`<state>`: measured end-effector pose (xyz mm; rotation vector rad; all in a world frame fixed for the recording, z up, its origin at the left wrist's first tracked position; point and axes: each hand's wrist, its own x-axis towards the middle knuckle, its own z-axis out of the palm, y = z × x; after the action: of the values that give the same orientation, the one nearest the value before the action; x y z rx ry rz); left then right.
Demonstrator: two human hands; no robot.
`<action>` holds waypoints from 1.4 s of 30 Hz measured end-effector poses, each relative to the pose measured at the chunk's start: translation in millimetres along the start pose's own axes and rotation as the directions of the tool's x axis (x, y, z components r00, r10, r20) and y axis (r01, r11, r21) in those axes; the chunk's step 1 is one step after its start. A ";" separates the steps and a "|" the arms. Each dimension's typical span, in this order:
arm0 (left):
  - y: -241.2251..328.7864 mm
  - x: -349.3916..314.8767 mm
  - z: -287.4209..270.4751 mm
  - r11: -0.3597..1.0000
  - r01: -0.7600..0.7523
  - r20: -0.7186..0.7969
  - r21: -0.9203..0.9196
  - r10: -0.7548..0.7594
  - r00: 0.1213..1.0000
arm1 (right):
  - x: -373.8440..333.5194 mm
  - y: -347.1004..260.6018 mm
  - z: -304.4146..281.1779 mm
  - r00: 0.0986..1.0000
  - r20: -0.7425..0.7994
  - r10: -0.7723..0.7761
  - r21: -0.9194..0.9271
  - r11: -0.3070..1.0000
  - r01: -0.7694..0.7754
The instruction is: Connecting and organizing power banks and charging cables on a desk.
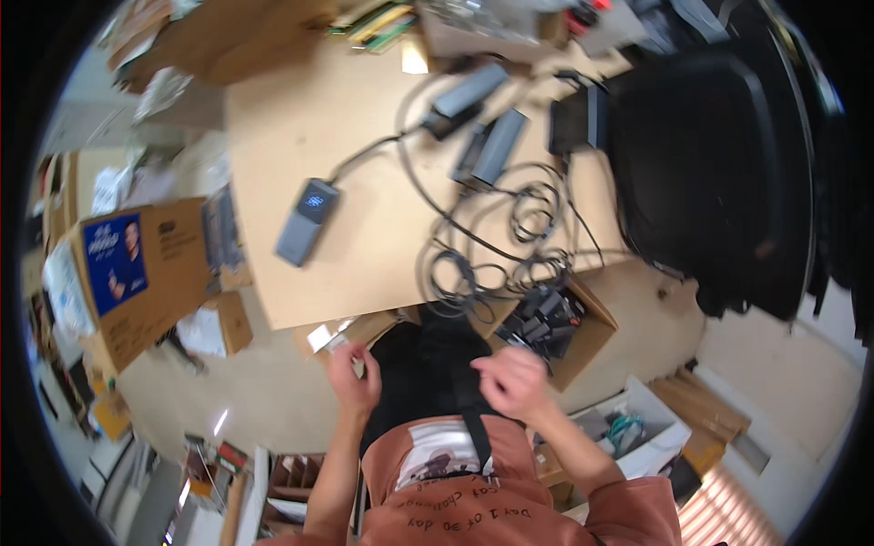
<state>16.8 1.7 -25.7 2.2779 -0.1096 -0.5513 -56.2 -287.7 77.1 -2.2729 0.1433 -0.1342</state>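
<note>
Both my hands are above my lap, below the table's near edge. My left hand [355, 380] has its thumb and fingers apart with a gap between them, and nothing shows in it. Curled closed, my right hand [514, 382] shows nothing held; it is nearest an open carton of black parts [546, 323]. On the table [364, 91] lies a grey power bank [308, 223] with a lit display, joined to a black cable [364, 156]. Two grey box-shaped devices [466, 91] [499, 146] lie farther back, beside coiled black cables [537, 214].
A large black chair or case [715, 173] stands at the right. Cardboard boxes [173, 264] are on the floor at left. Packages and a brown paper bag [228, 41] crowd the far edge. A white bin [651, 428] is at lower right, wooden compartments [296, 473] at lower left.
</note>
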 end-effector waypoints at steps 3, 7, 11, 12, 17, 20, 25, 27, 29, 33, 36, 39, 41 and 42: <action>-68.0 -47.7 54.7 0.976 -0.071 0.369 0.205 -0.009 0.929 | -126.3 78.4 75.1 0.850 0.044 0.524 0.019 0.851 -0.525; -157.8 -90.6 132.6 0.752 0.070 0.454 0.656 -0.467 0.759 | -311.6 234.9 165.7 0.318 -0.062 0.946 0.166 0.324 -0.932; -196.5 -104.5 179.9 0.669 0.088 0.438 0.738 -0.574 0.692 | -374.3 317.5 190.4 0.133 -0.071 0.989 0.027 0.135 -0.990; -204.9 -108.5 188.0 0.665 0.026 0.450 0.746 -0.533 0.716 | -385.0 341.8 197.4 0.118 -0.070 0.991 0.044 0.121 -0.992; -161.7 -108.5 252.6 0.563 -0.196 0.459 0.803 -0.373 0.806 | -430.5 493.4 240.2 0.128 -0.035 0.991 0.209 0.133 -0.969; -160.6 -112.0 239.4 0.674 -0.199 0.422 0.711 -0.183 0.888 | -409.0 535.5 285.0 0.389 0.009 0.921 -0.224 0.381 -0.897; -143.5 -129.7 287.7 0.664 -0.256 0.398 0.702 -0.068 0.915 | -417.4 599.4 352.0 0.539 0.198 0.819 -0.463 0.563 -0.685; -141.7 -134.5 303.1 0.690 -0.279 0.421 0.668 -0.042 0.906 | -425.4 628.8 344.0 0.402 0.275 0.873 -0.685 0.471 -0.555; -147.6 -144.3 286.9 0.676 -0.227 0.375 0.701 -0.078 0.924 | -400.6 608.2 331.6 0.447 0.369 0.815 -0.622 0.574 -0.532; -159.1 -157.7 271.3 0.694 -0.161 0.345 0.702 -0.133 0.929 | -376.8 531.2 253.8 0.527 0.354 0.773 -0.505 0.632 -0.588; -154.8 -172.2 260.6 0.658 -0.342 0.413 0.670 0.052 0.909 | -397.2 455.4 183.4 0.519 0.215 0.827 -0.314 0.561 -0.766; -85.5 -165.8 251.2 0.926 -0.320 0.535 0.202 0.169 0.828 | -396.9 329.9 82.0 0.600 0.024 0.799 -0.175 0.595 -0.785; -20.0 -161.4 254.0 0.970 0.131 0.586 -0.205 0.015 0.810 | -354.2 228.5 26.7 0.711 -0.034 0.702 -0.185 0.695 -0.695; 14.1 -165.1 246.3 0.775 0.476 0.613 -0.416 -0.148 0.776 | -336.0 172.2 2.6 0.796 -0.096 0.597 -0.185 0.775 -0.604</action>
<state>-234.6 -133.8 -106.5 1.5069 0.1615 -1.2527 -397.8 -347.3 -72.2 -2.3115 0.9349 0.1949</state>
